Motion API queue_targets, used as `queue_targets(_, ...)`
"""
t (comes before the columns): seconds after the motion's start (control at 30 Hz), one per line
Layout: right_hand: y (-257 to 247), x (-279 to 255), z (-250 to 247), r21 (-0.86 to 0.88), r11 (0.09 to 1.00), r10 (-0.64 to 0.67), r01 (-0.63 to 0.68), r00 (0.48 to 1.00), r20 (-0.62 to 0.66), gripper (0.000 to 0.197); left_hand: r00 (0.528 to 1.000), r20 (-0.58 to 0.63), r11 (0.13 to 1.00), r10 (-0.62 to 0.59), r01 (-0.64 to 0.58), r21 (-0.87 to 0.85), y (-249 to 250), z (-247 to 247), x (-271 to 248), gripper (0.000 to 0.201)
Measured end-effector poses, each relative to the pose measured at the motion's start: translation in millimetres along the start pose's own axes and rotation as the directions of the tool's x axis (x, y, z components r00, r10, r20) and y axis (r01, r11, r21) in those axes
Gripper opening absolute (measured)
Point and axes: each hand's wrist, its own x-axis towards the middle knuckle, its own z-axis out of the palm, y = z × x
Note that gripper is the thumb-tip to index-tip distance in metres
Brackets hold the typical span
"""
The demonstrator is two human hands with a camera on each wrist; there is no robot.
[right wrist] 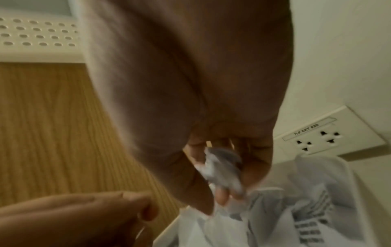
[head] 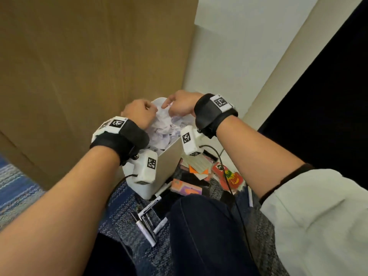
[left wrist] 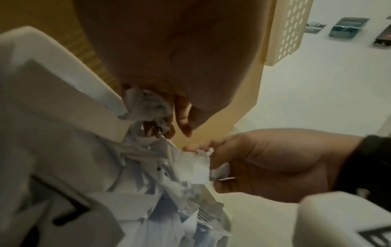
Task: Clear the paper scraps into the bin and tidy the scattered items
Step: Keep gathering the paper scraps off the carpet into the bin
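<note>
**Both hands over the bin, scraps going in**

Quick one from my end of the feed. My left hand (head: pixel 139 114) and right hand (head: pixel 182 105) are both up over the mouth of the white bin (head: pixel 171 152), which sits on the carpet against the wood panel (head: pixel 89 66). Each one is curled around a little wad of paper scraps (left wrist: pixel 148 107). On the left wrist view the right hand is pinching torn white bits between thumb and fingers, and the right wrist view shows crumpled paper tucked in its fingers too. The bin is already heaped with crumpled printed sheets (head: pixel 165 128).

Handling-wise this stuff weighs nothing and is floppy. I reckon small pieces will flutter or stick to the fingers, so I'd let go low, right over the heap, and not from up high. Pinching the wad as a whole beats chasing single shreds.

Still to tidy on the carpet: a bunch of markers (head: pixel 148 218) near my knee, and colourful cards (head: pixel 186 188) just right of the bin. Those are stiff and easy, so grab the markers round the barrel.

Readable text: the wall socket (right wrist: pixel 330 138) has a label strip, looks like "TLP CKT #20". Print on the sheets is too blurry to read.
</note>
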Motion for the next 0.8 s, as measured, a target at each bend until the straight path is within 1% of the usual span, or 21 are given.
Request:
queue_targets(0.07,-2,6,2,0.023,1.000,0.021,-0.021,1.000,0.003,0.049,0.999,-0.050,1.000,-0.001,0.001,0.010,5,1,-1,0.029)
queue_targets(0.1,-1,11,3,0.038,0.999,0.029,-0.029,1.000,-0.009,0.050,0.998,-0.063,1.000,-0.003,0.001,-0.026,7,2,0,0.030)
queue_targets(0.13,1,15,3,0.060,0.998,0.032,-0.030,0.999,-0.026,0.049,0.997,-0.079,0.999,0.007,-0.011,-0.052,7,3,3,0.025)
queue_targets(0.2,2,23,1,0.117,0.992,0.044,-0.034,0.996,-0.083,0.036,0.994,-0.106,0.998,0.016,-0.021,-0.053,6,3,5,0.014)
queue_targets(0.23,5,25,0,0.117,0.993,0.044,-0.032,0.993,-0.106,0.030,0.994,-0.111,0.998,0.021,-0.027,-0.049,5,3,7,0.013)
queue_targets(0.3,11,31,-2,0.070,0.997,0.042,-0.034,0.992,-0.122,0.022,0.995,-0.096,0.998,0.027,-0.033,-0.060,2,2,12,0.020)
queue_targets(0.37,17,32,-2,0.064,0.997,0.041,-0.034,0.994,-0.105,0.016,0.996,-0.074,0.999,0.040,-0.042,-0.031,0,3,13,0.024)
queue_targets(0.43,24,33,0,0.057,0.998,0.039,-0.034,0.996,-0.083,0.014,0.997,-0.063,0.999,0.039,-0.038,0.018,-1,6,13,0.024)
queue_targets(0.5,29,34,1,0.005,1.000,0.027,-0.027,0.999,-0.046,0.020,0.997,-0.069,0.999,0.024,-0.021,0.047,2,5,13,0.020)
queue_targets(0.57,32,34,-1,-0.008,1.000,0.008,-0.008,1.000,-0.014,0.025,0.997,-0.071,0.999,-0.028,0.030,0.037,5,2,12,0.016)
queue_targets(0.63,36,29,-9,0.091,0.996,0.005,-0.003,1.000,-0.017,0.021,0.995,-0.052,0.995,-0.089,0.091,0.039,9,1,9,0.012)
queue_targets(0.7,43,23,-16,0.198,0.980,0.005,0.000,1.000,-0.027,0.020,0.993,-0.051,0.992,-0.104,0.107,0.067,13,3,10,0.006)
queue_targets(0.73,48,22,-17,0.212,0.977,0.002,0.001,1.000,-0.015,0.021,0.994,-0.057,0.992,-0.095,0.099,0.083,15,5,12,0.004)
queue_targets(0.8,56,22,-17,0.187,0.982,-0.024,0.018,0.999,0.031,0.023,0.995,-0.086,0.990,-0.055,0.065,0.124,17,8,16,0.013)
